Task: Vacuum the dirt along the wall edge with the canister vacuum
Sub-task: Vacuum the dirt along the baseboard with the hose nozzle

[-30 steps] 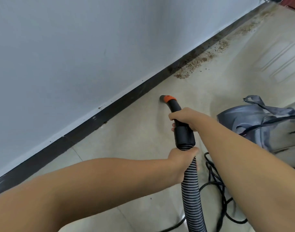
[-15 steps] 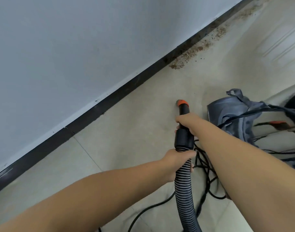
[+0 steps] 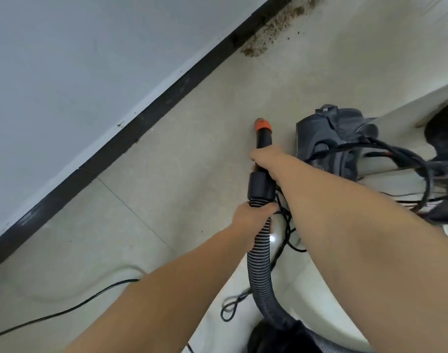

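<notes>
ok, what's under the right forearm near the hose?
A tangle of black cord on the floor shows beside the ribbed hose. The right forearm covers where the cord runs on.

A pale grey wall point(image 3: 77, 59) meets beige floor tiles point(image 3: 167, 187) at a black skirting board point(image 3: 146, 115). A bright glare spot point(image 3: 272, 240) reflects off the floor.

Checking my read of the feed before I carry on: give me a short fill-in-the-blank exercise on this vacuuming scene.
1. The nozzle has a tip coloured ____.
2. The left hand grips the ribbed ____.
3. The dirt lies against the black ____ at the foot of the wall.
4. The right hand holds the black ____, between the nozzle tip and the left hand.

Missing words: orange; hose; baseboard; handle
</notes>
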`<state>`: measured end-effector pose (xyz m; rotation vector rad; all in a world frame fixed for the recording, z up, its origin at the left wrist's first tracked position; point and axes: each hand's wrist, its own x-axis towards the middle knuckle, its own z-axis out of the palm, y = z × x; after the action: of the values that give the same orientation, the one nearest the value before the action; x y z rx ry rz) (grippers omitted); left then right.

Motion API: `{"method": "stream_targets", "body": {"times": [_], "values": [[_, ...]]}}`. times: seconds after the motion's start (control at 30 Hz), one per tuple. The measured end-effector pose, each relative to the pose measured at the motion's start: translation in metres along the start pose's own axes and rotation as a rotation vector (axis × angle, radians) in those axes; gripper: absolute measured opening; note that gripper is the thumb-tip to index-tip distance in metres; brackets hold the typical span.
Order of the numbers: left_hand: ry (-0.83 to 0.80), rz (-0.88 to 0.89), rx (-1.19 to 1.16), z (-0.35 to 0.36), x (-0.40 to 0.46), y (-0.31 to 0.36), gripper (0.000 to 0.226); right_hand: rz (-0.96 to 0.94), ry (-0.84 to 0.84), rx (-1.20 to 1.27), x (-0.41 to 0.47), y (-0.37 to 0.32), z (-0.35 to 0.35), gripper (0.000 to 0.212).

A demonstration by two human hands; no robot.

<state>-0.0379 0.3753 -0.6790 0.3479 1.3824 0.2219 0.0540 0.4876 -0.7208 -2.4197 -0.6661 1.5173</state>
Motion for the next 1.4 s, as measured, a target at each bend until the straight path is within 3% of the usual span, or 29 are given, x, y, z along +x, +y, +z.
{"method": "stream_targets", "body": {"times": [0.1,0.27,0.5,0.8,1.0,1.17,1.4], "values": [[0.047,-0.109,0.009,-0.002,-0.057,-0.021,0.017,0.111,-0.15,-0.025,-0.053,0.026,0.008,0.036],[0.094,-0.159,0.093,-0.009,-0.147,-0.059,0.014,0.233,-0.309,0.081,-0.152,0.054,0.003,0.025],[0.096,-0.023,0.113,-0.001,-0.285,-0.05,0.013,0.009,-0.315,0.24,-0.307,0.012,-0.059,0.02],[-0.115,0.166,0.266,0.026,-0.454,-0.009,0.01,-0.248,-0.383,0.399,-0.487,-0.024,-0.169,0.011],[-0.223,0.242,0.276,0.071,-0.561,-0.019,0.01,-0.435,-0.138,0.329,-0.613,-0.017,-0.235,0.006],[-0.346,0.321,0.362,0.144,-0.625,-0.031,0.049,-0.433,0.106,0.356,-0.681,0.019,-0.322,0.008],[-0.425,0.421,0.44,0.28,-0.668,-0.071,0.024,-0.508,0.257,0.351,-0.722,0.1,-0.452,0.01]]}}
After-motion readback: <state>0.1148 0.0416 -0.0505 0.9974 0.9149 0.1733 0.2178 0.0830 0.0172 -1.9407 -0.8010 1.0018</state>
